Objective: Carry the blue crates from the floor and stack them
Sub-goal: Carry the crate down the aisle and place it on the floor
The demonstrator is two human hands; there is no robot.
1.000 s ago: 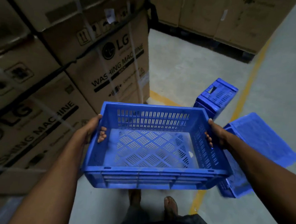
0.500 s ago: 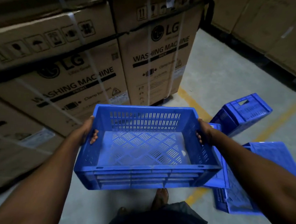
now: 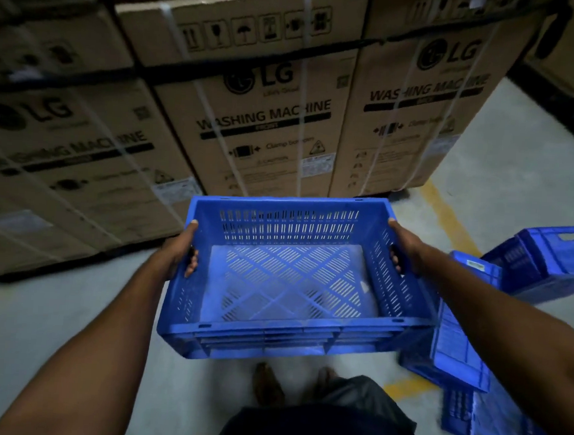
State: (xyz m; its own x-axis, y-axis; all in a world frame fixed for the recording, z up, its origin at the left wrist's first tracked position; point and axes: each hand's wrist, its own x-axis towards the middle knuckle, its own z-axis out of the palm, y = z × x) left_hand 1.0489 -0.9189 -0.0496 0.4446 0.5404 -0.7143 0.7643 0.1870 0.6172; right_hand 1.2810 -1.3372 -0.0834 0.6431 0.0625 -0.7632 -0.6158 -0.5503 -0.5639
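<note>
Carried crate: the empty blue slotted plastic crate (image 3: 288, 278) is up off the floor at the centre of your view, level, open side up, above your feet.
Left grip: your left hand (image 3: 179, 252) is clamped on the crate's 9 o'clock wall, thumb over the rim, fingers hooked through the handle slot.
Right grip: your right hand (image 3: 403, 246) is closed the same way on the 3 o'clock wall.
What changed: over the last second you have turned left; the stacked brown cardboard washing-machine cartons (image 3: 268, 115) that sat at 10 o'clock now fill 12 o'clock, and the other blue plastic crates (image 3: 541, 259) on the grey concrete floor (image 3: 54, 320) have slid from 1 o'clock out to 3 and 4 o'clock, tipped at odd angles.
Meaning: you appear to be mid-carry, heading away from the pile. No stack is in view yet.
Watch: keep the crate clear of the cartons.
</note>
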